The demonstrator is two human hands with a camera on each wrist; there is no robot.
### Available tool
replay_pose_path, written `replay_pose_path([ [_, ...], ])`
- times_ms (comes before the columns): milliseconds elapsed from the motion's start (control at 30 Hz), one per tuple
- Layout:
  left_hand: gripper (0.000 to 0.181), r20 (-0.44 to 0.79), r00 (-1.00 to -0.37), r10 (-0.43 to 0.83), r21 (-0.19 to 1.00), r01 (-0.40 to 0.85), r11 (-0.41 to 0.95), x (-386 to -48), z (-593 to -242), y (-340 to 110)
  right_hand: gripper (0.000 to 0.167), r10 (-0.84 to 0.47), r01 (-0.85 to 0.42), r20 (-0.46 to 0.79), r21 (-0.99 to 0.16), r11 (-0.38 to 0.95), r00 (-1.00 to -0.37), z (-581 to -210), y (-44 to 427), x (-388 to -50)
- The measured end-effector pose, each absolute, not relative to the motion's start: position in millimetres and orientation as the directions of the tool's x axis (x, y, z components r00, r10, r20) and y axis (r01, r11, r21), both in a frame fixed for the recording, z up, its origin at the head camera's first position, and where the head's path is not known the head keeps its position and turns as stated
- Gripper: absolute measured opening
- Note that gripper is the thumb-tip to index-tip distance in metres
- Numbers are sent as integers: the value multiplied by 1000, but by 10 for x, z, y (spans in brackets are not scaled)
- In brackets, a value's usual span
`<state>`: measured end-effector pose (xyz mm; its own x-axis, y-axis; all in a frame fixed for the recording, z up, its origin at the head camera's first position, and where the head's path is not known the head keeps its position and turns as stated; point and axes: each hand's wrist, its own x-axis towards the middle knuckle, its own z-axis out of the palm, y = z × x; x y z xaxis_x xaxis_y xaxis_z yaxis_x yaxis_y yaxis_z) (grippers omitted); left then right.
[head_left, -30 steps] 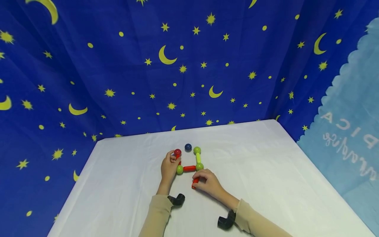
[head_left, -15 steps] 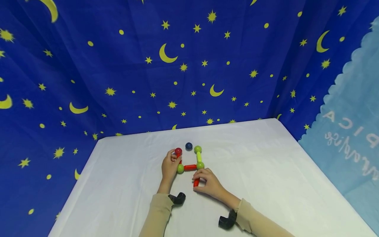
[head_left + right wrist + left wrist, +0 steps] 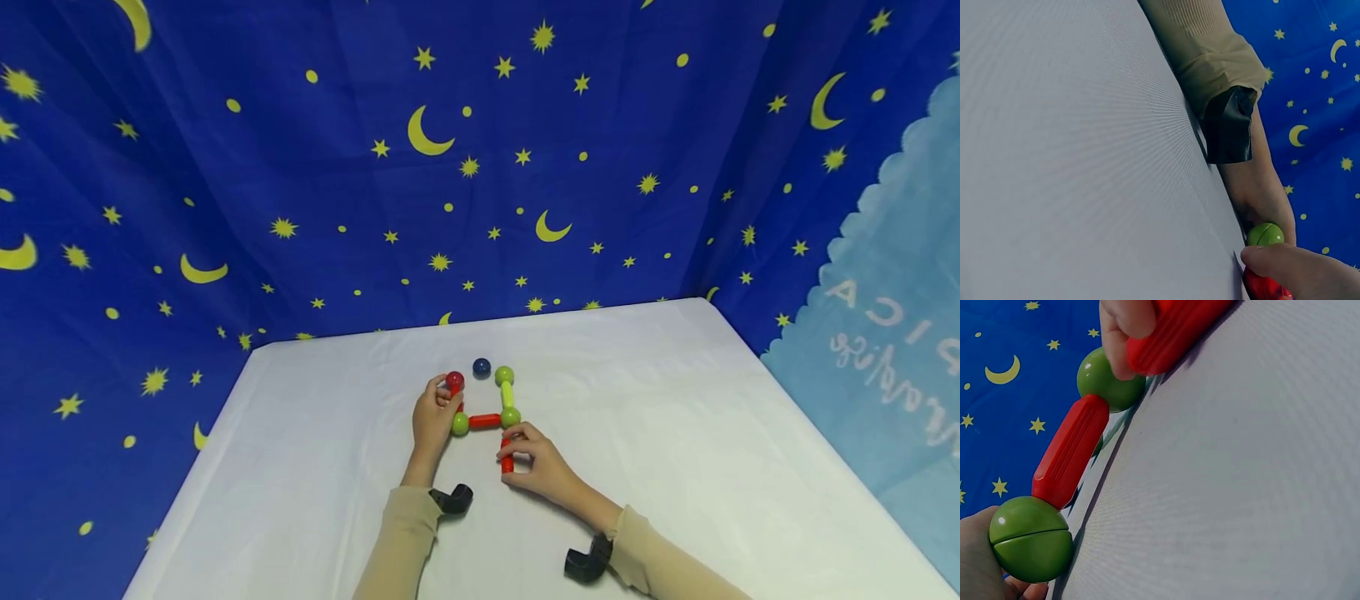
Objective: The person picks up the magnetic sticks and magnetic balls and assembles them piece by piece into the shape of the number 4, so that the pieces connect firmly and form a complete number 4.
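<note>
On the white table, my left hand [image 3: 431, 423] holds a red magnetic rod [image 3: 458, 402] on the left side of a small frame. A red ball [image 3: 454, 379] caps its far end and a green ball [image 3: 460, 424] its near end. From there a red rod [image 3: 1071, 452] runs across to a second green ball [image 3: 510, 417]. A yellow-green rod [image 3: 507, 395] leads on to a far green ball [image 3: 505, 375]. My right hand [image 3: 546, 467] pinches another red rod [image 3: 507, 458] just below the second green ball; fingers hide whether they touch.
A loose dark blue ball [image 3: 482, 367] lies behind the frame, between its two far ends. Blue star-patterned cloth [image 3: 360, 183] hangs along the table's back and sides. A light blue cloth [image 3: 900, 275] hangs at right.
My right hand has moved a little right, and its red rod has turned more in line with the yellow-green rod. My left hand keeps its hold. The head view has shifted slightly.
</note>
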<state>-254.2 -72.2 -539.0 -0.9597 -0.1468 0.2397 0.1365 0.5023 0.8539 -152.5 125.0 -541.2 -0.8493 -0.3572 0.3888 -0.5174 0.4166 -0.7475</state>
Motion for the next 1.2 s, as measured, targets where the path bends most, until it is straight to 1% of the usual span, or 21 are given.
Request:
replay_pose_path([
  [133,43,234,-961,-149,856,131,501,-2532,-5374,-721,23,-359,-503,366,-739,449,-858,-5422,1256,-1533],
  [233,43,227,-963,-148,852,123,508,-2526,-5364,-716,25,-354,-509,377,-737,445,-856,-5421,1256,-1539],
  [333,42,226,-963,-145,848,121,516,-2524,-5349,-710,28,-318,-519,415,-748,415,-852,-5409,1256,-1548],
  [467,42,232,-962,-140,853,132,505,-2530,-5341,-719,32,-237,-533,478,-757,379,-846,-5383,1243,-1561],
  [567,41,266,-954,-135,853,168,495,-2528,-5361,-730,34,-200,-539,501,-759,364,-842,-5321,1221,-1540],
  [633,41,310,-941,-133,846,210,489,-2526,-5392,-735,34,-190,-539,505,-763,358,-842,-5237,1208,-1503],
  [733,43,331,-935,-127,845,234,480,-2525,-5409,-744,32,-187,-532,500,-768,356,-846,-5098,1201,-1443],
  [833,43,301,-944,-133,851,203,484,-2532,-5401,-740,32,-193,-531,496,-769,355,-847,-5013,1201,-1407],
  [867,43,268,-954,-135,856,171,488,-2532,-5381,-734,32,-198,-535,497,-768,353,-845,-4999,1202,-1401],
  [1000,42,217,-965,-145,850,114,515,-2533,-5358,-713,32,-213,-546,502,-767,337,-838,-4996,1204,-1390],
  [1200,43,199,-969,-149,850,95,519,-2517,-5338,-709,30,-212,-529,485,-776,344,-849,-5000,1202,-1384],
])
